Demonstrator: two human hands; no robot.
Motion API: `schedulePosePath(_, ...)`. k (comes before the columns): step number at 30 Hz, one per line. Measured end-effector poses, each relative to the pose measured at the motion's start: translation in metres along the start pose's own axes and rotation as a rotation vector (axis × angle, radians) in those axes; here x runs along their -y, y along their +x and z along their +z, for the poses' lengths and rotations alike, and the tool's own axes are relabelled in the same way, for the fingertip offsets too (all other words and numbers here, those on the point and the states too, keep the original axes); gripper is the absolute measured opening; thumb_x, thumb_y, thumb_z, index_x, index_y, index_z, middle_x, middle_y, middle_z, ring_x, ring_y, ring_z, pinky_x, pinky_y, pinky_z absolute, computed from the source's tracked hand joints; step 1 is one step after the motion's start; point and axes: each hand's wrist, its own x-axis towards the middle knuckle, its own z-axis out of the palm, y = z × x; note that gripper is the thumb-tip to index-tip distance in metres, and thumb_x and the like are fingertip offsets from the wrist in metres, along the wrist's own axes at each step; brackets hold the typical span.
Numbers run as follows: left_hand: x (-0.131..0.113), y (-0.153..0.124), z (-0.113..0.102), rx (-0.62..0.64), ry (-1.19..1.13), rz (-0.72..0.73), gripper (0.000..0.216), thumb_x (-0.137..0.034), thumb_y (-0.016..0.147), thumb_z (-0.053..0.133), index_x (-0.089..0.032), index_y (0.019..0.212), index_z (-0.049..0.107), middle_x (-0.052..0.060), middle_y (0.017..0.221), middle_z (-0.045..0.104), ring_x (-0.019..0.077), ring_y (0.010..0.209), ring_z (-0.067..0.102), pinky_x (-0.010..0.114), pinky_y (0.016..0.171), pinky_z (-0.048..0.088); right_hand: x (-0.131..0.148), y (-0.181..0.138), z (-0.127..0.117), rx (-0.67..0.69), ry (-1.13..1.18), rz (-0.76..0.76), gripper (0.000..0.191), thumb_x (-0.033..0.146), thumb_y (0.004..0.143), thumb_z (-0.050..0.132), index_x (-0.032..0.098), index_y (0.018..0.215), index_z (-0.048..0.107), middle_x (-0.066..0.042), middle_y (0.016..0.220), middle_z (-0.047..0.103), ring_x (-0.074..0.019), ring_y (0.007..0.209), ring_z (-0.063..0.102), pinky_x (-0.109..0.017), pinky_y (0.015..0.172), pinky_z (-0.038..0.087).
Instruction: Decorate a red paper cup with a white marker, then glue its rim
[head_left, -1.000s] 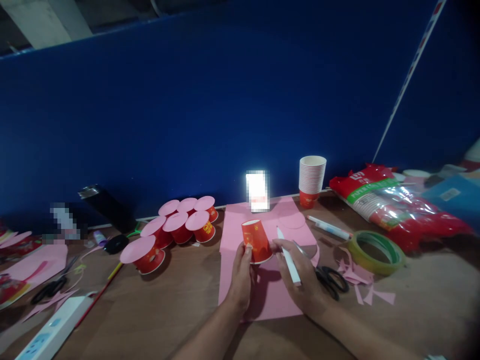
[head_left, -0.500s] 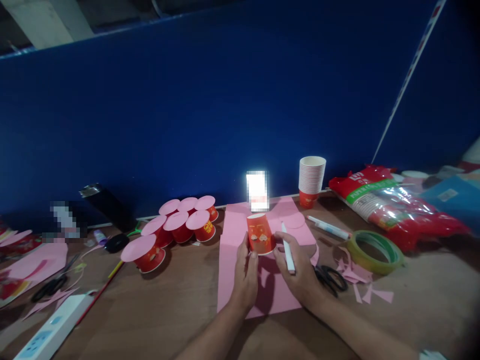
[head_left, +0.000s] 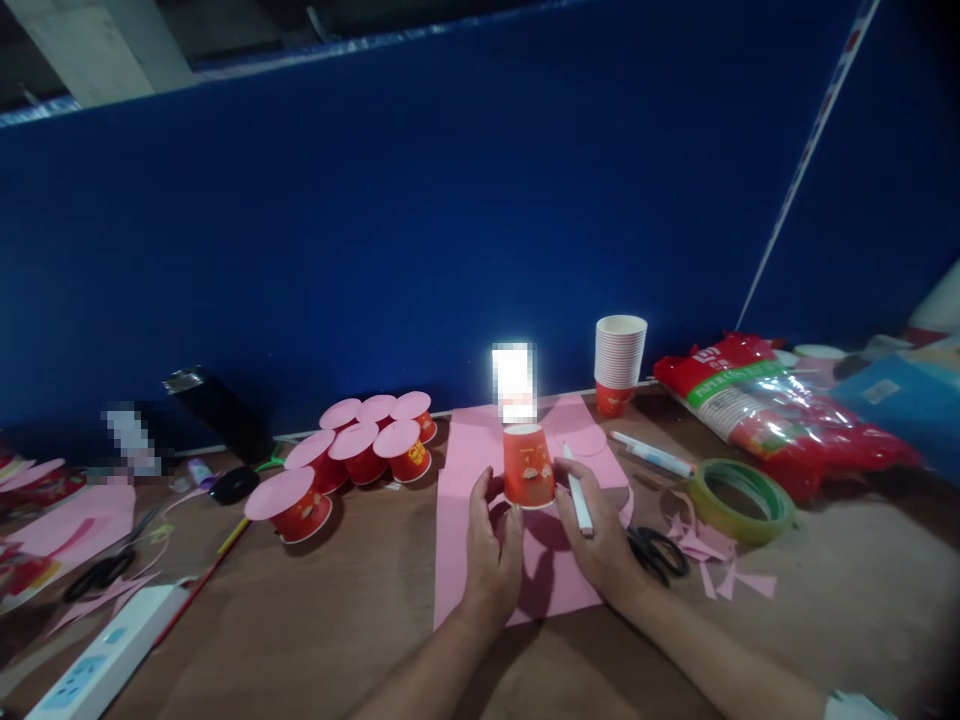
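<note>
An orange-red paper cup (head_left: 528, 462) with small printed figures is upside down, its wide rim low and its white base up, over pink paper (head_left: 469, 560). My left hand (head_left: 493, 555) curves its fingers and thumb around the cup's lower left side. A white marker (head_left: 580, 503) is gripped in my right hand (head_left: 600, 545), whose fingertips are at the cup's right side. A drawn circle (head_left: 583, 438) shows on the paper behind the right hand. Black scissors (head_left: 658, 553) lie just right of that hand.
Left stand several red cups (head_left: 304, 510) topped with pink discs. Right are stacked cups (head_left: 619, 365), another marker (head_left: 652, 453), a tape roll (head_left: 742, 500), paper scraps (head_left: 739, 578) and a red plastic bag of cups (head_left: 780, 405). A lit, blurred screen (head_left: 514, 382) stands behind the paper. A power strip (head_left: 112, 650) lies front left.
The cup has turned a little between my hands and stands straighter, its printed figures shifted to the right. My right hand still grips the marker. The view has shifted slightly.
</note>
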Motion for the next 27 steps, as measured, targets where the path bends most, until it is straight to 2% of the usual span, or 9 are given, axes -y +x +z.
schedulePosePath(12, 0.003, -0.001, -0.002, -0.043, 0.083, 0.126, 0.058, -0.032, 0.086, 0.061, -0.018, 0.138, 0.038, 0.016, 0.127, 0.052, 0.0278, 0.116, 0.054, 0.050, 0.101, 0.044, -0.006, 0.002, 0.003, -0.010, 0.089, 0.037, 0.028, 0.029, 0.096, 0.045, 0.020, 0.121, 0.053, -0.009, 0.118, 0.064, -0.0224, 0.113, 0.060, -0.041, 0.099, 0.048)
schedulePosePath(18, 0.009, -0.003, -0.003, -0.047, 0.109, 0.192, 0.058, -0.030, 0.084, 0.065, -0.020, 0.136, 0.041, 0.015, 0.128, 0.052, 0.0281, 0.116, 0.055, 0.049, 0.101, 0.043, -0.004, 0.005, 0.003, -0.012, 0.165, 0.074, 0.026, 0.031, 0.094, 0.046, 0.021, 0.116, 0.056, -0.008, 0.112, 0.067, -0.0217, 0.105, 0.063, -0.040, 0.095, 0.051)
schedulePosePath(23, 0.006, -0.005, -0.005, -0.047, 0.169, 0.323, 0.055, -0.025, 0.083, 0.065, -0.021, 0.134, 0.044, 0.013, 0.127, 0.055, 0.0281, 0.115, 0.055, 0.047, 0.099, 0.046, 0.001, 0.008, 0.002, -0.004, 0.351, 0.192, 0.026, 0.036, 0.091, 0.049, 0.022, 0.111, 0.058, -0.006, 0.100, 0.070, -0.0202, 0.092, 0.067, -0.034, 0.082, 0.057)
schedulePosePath(27, -0.001, -0.010, -0.007, -0.019, 0.340, 0.477, 0.053, -0.021, 0.086, 0.060, -0.022, 0.135, 0.042, 0.014, 0.125, 0.056, 0.0284, 0.116, 0.055, 0.047, 0.099, 0.045, 0.004, 0.010, 0.002, -0.003, 0.585, 0.367, 0.033, 0.042, 0.087, 0.058, 0.022, 0.112, 0.057, -0.005, 0.098, 0.071, -0.0205, 0.089, 0.069, -0.036, 0.081, 0.057)
